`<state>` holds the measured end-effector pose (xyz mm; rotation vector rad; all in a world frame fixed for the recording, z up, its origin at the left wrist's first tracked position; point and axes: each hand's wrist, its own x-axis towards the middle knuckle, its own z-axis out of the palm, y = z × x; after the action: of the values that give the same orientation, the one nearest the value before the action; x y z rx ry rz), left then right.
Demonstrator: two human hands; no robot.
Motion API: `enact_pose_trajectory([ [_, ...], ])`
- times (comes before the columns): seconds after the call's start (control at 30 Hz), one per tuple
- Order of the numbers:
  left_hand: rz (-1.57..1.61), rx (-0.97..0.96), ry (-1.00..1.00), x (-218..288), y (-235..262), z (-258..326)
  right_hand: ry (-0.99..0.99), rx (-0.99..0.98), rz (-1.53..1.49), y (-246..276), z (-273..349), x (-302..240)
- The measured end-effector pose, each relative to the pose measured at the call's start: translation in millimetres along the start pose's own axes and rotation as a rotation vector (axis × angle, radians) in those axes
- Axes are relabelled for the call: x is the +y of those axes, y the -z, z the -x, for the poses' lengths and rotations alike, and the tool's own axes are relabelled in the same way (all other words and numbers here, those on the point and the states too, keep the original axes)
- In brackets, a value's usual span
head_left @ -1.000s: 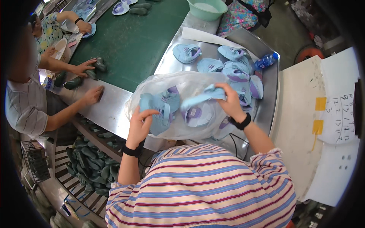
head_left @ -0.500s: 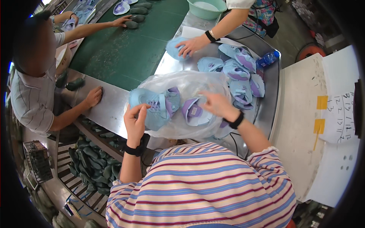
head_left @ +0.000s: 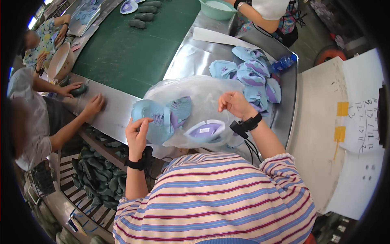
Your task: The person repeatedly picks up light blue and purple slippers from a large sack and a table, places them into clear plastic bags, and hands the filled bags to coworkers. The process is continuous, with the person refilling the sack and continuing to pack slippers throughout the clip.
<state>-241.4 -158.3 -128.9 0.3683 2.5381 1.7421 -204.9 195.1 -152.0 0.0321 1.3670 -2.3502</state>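
My left hand (head_left: 137, 136) is closed at the near left edge of a light blue shoe upper (head_left: 147, 110) with purple laces, its fingertips on the edge. Another blue and purple shoe upper (head_left: 181, 109) lies against it on the right. Both rest by a clear plastic bag (head_left: 205, 91) spread over the metal table. On the bag sits a shoe upper with purple lining and a white label (head_left: 204, 130). Above the bag, to the right of these, my right hand (head_left: 236, 105) is raised with curled fingers; anything between them is too small to make out.
More blue uppers (head_left: 254, 75) are piled at the right, beside a blue-capped bottle (head_left: 284, 63). A green basin (head_left: 217, 10) stands at the back. Dark shoe lasts (head_left: 144, 16) line the green belt (head_left: 130, 53). Co-workers are at the left and the far right.
The laced upper has shifted left with my left hand. My right hand has lifted off the labelled upper, which has turned. The co-worker's hand and the upper under it have left the metal table.
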Motion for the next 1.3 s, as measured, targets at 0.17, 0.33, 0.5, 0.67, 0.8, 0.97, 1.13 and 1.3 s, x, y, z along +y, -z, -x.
enact_pose_trajectory([
  [0.17, 0.009, -0.094, 0.0, 3, -15, -14, -0.115, -0.353, 0.783, -19, 7, 14],
  [0.33, 0.059, -0.09, 0.051, 0, -15, -12, -0.082, -0.479, 1.78, -30, 27, 93],
  [0.5, 0.134, 0.01, 0.095, -14, -8, -7, -0.14, 0.012, 0.715, 17, 8, 96],
  [0.67, 0.221, 0.09, 0.013, -17, -9, -12, -0.155, 0.278, -0.02, 17, -2, 42],
  [0.8, 0.142, -0.015, -0.026, -6, -1, -22, -0.02, 0.301, -0.087, 12, -3, 26],
  [0.97, -0.002, -0.165, -0.083, 11, 12, -47, 0.529, 0.543, 0.389, 3, -17, 2],
  [1.13, 0.192, -0.3, -0.22, 2, -10, -60, 0.129, 0.039, 0.35, -44, -39, -11],
  [1.3, 0.088, -0.083, -0.161, 6, -23, -92, 0.186, 0.526, 0.299, -49, -83, 27],
])
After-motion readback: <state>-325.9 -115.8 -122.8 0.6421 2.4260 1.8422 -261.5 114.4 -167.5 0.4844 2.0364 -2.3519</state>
